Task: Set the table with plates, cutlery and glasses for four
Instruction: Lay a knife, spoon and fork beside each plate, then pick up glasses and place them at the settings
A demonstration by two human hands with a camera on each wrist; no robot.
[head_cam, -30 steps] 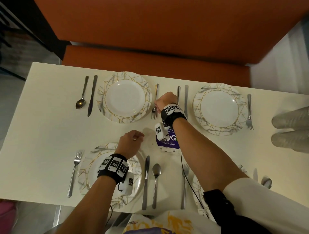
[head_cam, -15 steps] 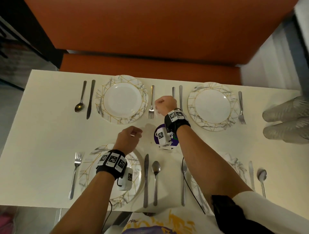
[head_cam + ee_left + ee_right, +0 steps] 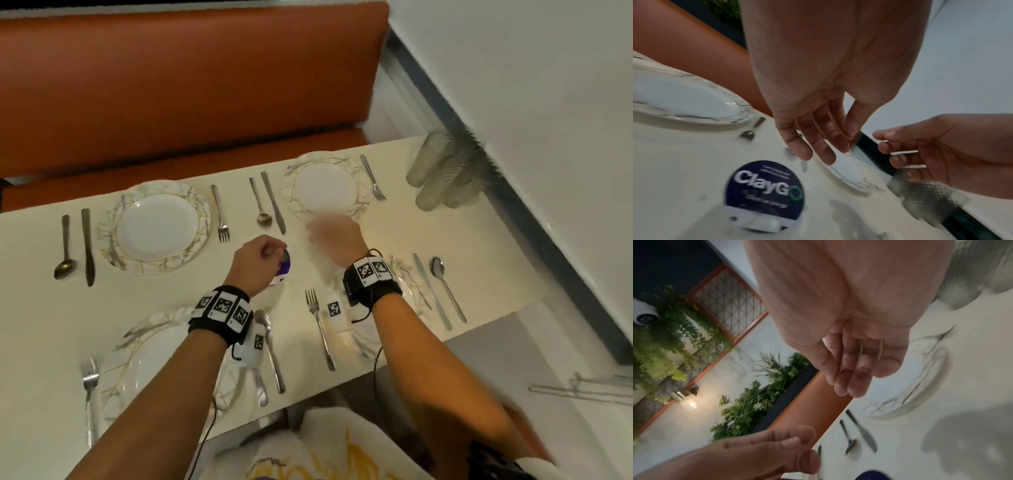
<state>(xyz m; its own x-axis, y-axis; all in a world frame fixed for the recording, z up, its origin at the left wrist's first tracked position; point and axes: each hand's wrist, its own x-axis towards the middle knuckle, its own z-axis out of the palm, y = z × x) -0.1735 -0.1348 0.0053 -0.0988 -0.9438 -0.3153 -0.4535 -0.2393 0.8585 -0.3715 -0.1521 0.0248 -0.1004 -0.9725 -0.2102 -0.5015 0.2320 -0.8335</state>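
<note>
Hands (image 3: pixel 294 246) empty, well short of glasses (image 3: pixel 442 174)

Four marble-patterned plates with gold lines lie flat on the cream table (image 3: pixel 41 318): the far-left plate (image 3: pixel 156 226), the far-right plate (image 3: pixel 322 186), the near-left plate (image 3: pixel 147 346) and the near-right plate (image 3: pixel 406 284), both partly hidden. A fork, knife and spoon flank each. Clear ribbed glasses (image 3: pixel 442 174) lie toppled at the far right corner.
</note>
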